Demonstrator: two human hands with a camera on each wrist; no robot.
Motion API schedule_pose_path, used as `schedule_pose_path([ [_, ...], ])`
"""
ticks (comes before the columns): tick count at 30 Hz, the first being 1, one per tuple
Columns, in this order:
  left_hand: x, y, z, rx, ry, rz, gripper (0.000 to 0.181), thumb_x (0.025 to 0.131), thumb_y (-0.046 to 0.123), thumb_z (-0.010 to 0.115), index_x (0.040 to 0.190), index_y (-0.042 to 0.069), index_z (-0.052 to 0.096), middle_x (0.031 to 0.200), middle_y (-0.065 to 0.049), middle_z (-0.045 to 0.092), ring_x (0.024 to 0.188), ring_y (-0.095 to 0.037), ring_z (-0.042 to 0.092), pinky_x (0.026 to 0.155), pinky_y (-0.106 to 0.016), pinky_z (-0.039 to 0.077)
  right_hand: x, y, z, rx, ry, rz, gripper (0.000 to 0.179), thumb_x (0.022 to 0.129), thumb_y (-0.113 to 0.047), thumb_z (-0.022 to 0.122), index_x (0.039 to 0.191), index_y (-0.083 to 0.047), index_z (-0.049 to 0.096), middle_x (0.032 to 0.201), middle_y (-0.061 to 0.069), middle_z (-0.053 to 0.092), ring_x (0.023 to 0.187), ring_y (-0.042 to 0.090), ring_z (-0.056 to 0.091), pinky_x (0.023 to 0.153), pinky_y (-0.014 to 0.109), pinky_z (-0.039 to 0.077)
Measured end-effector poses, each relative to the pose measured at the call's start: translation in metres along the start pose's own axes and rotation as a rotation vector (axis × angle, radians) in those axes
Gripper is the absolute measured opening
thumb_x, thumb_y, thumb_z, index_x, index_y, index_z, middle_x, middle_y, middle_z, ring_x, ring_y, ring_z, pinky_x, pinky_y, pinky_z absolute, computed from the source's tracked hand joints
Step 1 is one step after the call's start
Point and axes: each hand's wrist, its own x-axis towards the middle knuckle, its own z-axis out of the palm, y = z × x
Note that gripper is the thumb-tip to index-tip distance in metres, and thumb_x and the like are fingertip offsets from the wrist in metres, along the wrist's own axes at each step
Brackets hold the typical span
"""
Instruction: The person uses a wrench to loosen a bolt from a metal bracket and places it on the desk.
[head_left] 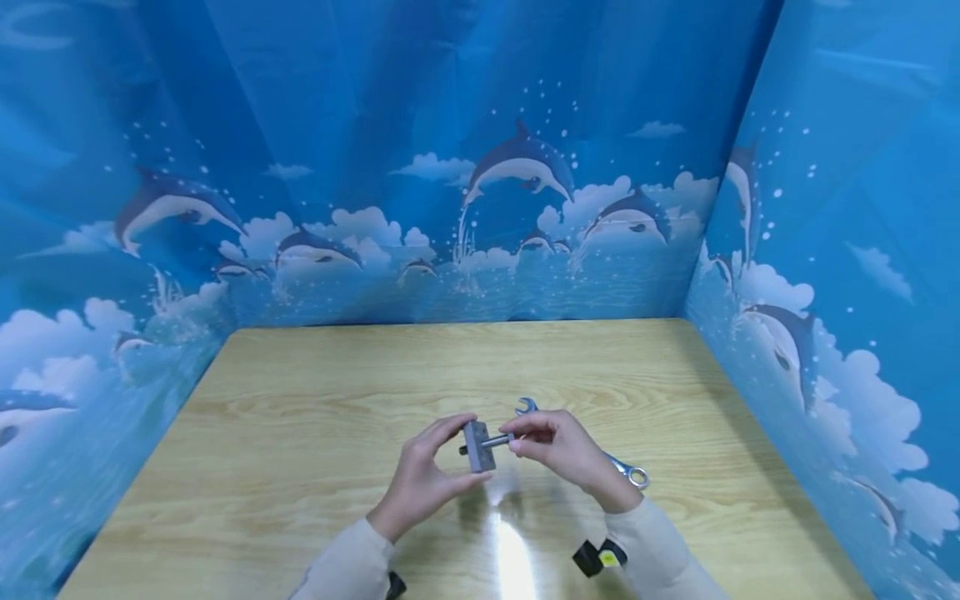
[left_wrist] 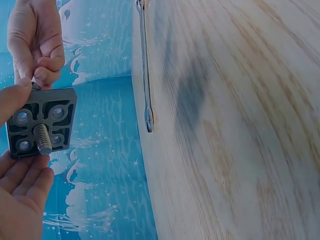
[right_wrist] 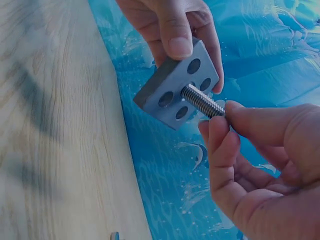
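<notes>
My left hand (head_left: 423, 475) grips a small grey square plate (head_left: 475, 450) by opposite edges, thumb on one and fingers on the other, above the table. A threaded metal rod (right_wrist: 202, 101) passes through the plate's middle, and its end (left_wrist: 44, 144) sticks out on the other side. My right hand (head_left: 561, 447) pinches the rod's longer end between thumb and fingertips; those fingers hide the tip. Several round holes surround the rod in the plate's flat face, seen in the right wrist view. The left wrist view shows a ribbed back with recesses.
A combination wrench (head_left: 636, 476) lies on the wooden table (head_left: 300, 417) beyond and beneath my right hand, its middle hidden by that hand. Blue dolphin-print curtains (head_left: 375, 167) enclose the table at the back and sides.
</notes>
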Motion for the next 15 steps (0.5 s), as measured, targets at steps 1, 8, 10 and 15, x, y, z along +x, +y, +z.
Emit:
schedule_pose_path([
  [1, 0.0002, -0.0001, -0.0001, -0.003, 0.001, 0.001, 0.079, 0.060, 0.012, 0.091, 0.131, 0.018, 0.055, 0.129, 0.000, 0.060, 0.118, -0.017, 0.058, 0.101, -0.035, 0.050, 0.0001, 0.0002, 0.0001, -0.005, 0.005, -0.008, 0.027, 0.088, -0.013, 0.069, 0.113, -0.005, 0.068, 0.108, 0.011, 0.067, 0.088, 0.019, 0.063, 0.078, 0.027, 0.059],
  [8, 0.0012, -0.0014, -0.0009, 0.000, 0.016, 0.031, 0.077, 0.061, 0.015, 0.091, 0.130, 0.015, 0.056, 0.126, -0.004, 0.062, 0.116, -0.018, 0.059, 0.100, -0.034, 0.050, 0.0013, 0.0023, 0.0015, -0.070, 0.050, -0.080, 0.036, 0.085, -0.012, 0.071, 0.119, -0.001, 0.064, 0.102, 0.012, 0.068, 0.086, 0.017, 0.064, 0.076, 0.024, 0.059],
  [10, 0.0013, -0.0022, -0.0010, 0.002, 0.021, 0.039, 0.076, 0.061, 0.015, 0.091, 0.130, 0.015, 0.056, 0.125, -0.003, 0.062, 0.115, -0.017, 0.059, 0.099, -0.034, 0.051, 0.0016, 0.0031, 0.0019, -0.075, 0.047, -0.079, 0.039, 0.085, -0.014, 0.072, 0.120, 0.001, 0.061, 0.103, 0.013, 0.068, 0.087, 0.017, 0.065, 0.078, 0.023, 0.058],
  [15, 0.0018, -0.0033, -0.0010, 0.000, 0.022, 0.053, 0.078, 0.060, 0.013, 0.091, 0.130, 0.014, 0.056, 0.126, -0.003, 0.062, 0.116, -0.018, 0.059, 0.100, -0.034, 0.050, 0.0034, 0.0055, 0.0019, -0.054, 0.016, -0.024, 0.040, 0.094, -0.026, 0.062, 0.120, 0.004, 0.059, 0.101, 0.014, 0.069, 0.083, 0.021, 0.067, 0.075, 0.027, 0.060],
])
